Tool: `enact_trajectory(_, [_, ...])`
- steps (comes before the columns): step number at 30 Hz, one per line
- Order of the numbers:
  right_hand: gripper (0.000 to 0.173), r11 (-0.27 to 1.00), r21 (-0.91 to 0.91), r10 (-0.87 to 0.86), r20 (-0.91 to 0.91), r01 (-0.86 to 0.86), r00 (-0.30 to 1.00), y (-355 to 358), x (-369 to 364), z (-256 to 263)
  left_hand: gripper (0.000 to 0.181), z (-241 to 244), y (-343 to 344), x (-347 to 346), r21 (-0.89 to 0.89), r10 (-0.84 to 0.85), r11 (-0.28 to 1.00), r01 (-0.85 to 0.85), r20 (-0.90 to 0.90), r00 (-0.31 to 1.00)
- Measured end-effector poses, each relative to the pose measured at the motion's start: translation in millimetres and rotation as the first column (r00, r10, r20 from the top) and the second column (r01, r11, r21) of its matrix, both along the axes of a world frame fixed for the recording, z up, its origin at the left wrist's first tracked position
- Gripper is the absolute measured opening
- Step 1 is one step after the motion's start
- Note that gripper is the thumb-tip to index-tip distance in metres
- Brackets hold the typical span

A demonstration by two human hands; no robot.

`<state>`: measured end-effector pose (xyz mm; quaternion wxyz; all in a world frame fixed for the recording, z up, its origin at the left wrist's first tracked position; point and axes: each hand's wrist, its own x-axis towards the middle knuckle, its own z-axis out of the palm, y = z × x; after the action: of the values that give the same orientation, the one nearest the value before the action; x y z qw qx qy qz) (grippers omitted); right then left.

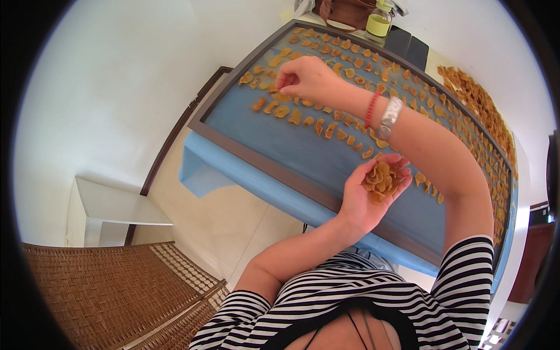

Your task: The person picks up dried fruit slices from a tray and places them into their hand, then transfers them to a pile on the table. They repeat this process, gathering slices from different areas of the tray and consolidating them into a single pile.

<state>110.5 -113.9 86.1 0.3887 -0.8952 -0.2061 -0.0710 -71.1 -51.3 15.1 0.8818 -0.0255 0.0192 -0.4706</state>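
Observation:
My left hand (365,197) is cupped palm up above the near side of the framed mesh screen (258,170). A loose heap of thin, orange-brown dried slices (381,181) rests in the palm, with the fingers curled around it. My right arm crosses above the screen, and my right hand (306,78) is over its far left part. Its thumb and forefinger tips are close together beside a dried slice (272,88); whether they grip it I cannot tell. Rows of separate slices (282,111) lie on the blue-looking mesh, some hidden under my right forearm.
A large pile of similar slices (485,109) lies beyond the screen's right side. Behind the far edge are a glass bottle (378,25), a brown bag (350,13) and dark flat objects (407,46). Blue sheeting (205,162) hangs below the frame. A woven chair (100,288) stands at lower left.

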Motion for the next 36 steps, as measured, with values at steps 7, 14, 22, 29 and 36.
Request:
enact_trajectory(7, [0.009, 0.982, -0.185, 0.043, 0.011, -0.04, 0.999, 42, 49, -20, 0.034, -6, 2, -1, -0.079, -0.003, 0.997, 0.003, 0.0, 1.0])
enact_trajectory(14, [0.009, 0.962, -0.271, 0.024, 0.014, -0.019, 1.0, 58, 71, -29, 0.032, -14, 4, -1, -0.12, -0.019, 0.993, 0.014, -0.049, 0.999])
enact_trajectory(22, [0.01, 0.964, -0.263, 0.029, -0.014, -0.032, 0.999, 60, 80, -41, 0.033, -13, 4, -2, -0.055, -0.023, 0.998, 0.02, -0.057, 0.998])
enact_trajectory(29, [0.012, 0.967, -0.253, 0.015, 0.005, -0.013, 1.0, 68, 83, -45, 0.033, -7, 8, -1, -0.035, -0.009, 0.999, 0.008, -0.047, 0.999])
enact_trajectory(36, [0.01, 0.968, -0.252, -0.017, 0.014, 0.02, 1.0, 71, 85, -47, 0.033, -10, 7, -1, 0.042, 0.0, 0.999, 0.002, -0.058, 0.998])
